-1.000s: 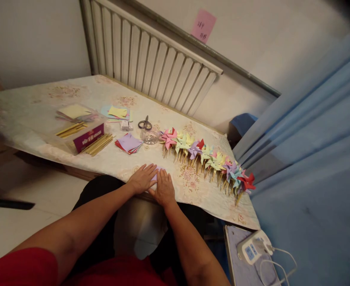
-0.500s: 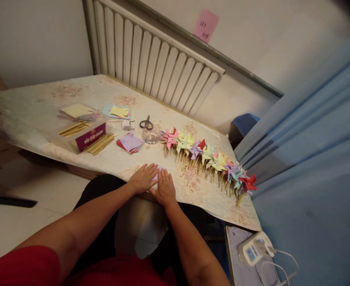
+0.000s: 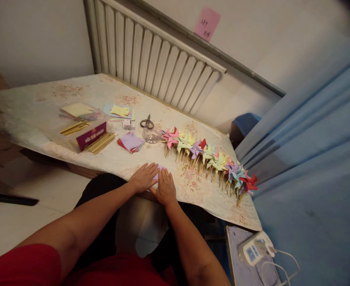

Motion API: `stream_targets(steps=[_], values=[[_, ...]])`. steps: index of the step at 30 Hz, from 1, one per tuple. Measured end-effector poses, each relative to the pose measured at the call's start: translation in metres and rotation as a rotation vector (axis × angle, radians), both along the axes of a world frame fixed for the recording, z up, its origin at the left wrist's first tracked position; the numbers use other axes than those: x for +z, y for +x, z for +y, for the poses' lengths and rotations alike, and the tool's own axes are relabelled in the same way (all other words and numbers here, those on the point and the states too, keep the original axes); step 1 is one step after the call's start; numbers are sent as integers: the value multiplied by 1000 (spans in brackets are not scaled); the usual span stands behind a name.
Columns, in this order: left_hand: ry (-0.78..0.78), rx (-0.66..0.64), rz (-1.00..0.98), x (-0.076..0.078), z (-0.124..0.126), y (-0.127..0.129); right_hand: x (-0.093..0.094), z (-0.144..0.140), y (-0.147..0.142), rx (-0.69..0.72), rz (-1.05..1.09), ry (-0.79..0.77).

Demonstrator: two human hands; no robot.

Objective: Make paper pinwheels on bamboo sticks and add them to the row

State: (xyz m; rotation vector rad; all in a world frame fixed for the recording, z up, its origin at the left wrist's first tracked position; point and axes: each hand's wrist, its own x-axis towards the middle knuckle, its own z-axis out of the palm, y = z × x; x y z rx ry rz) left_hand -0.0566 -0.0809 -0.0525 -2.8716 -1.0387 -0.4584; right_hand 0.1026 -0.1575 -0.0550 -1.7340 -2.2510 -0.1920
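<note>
Wall: pink note (image 3: 207,24), writing unreadable; purple box label (image 3: 91,135) illegible.

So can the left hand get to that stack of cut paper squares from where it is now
Probably yes. The left hand lies flat on the purple sheet, and bare tablecloth separates it from the paper squares; nothing blocks the way.
</note>
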Motion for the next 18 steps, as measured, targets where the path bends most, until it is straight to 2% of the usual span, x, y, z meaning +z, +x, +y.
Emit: stream_targets(steps=[18], values=[[-24,8,-1,3,-2,0,0,0,1,0,-11,-8]])
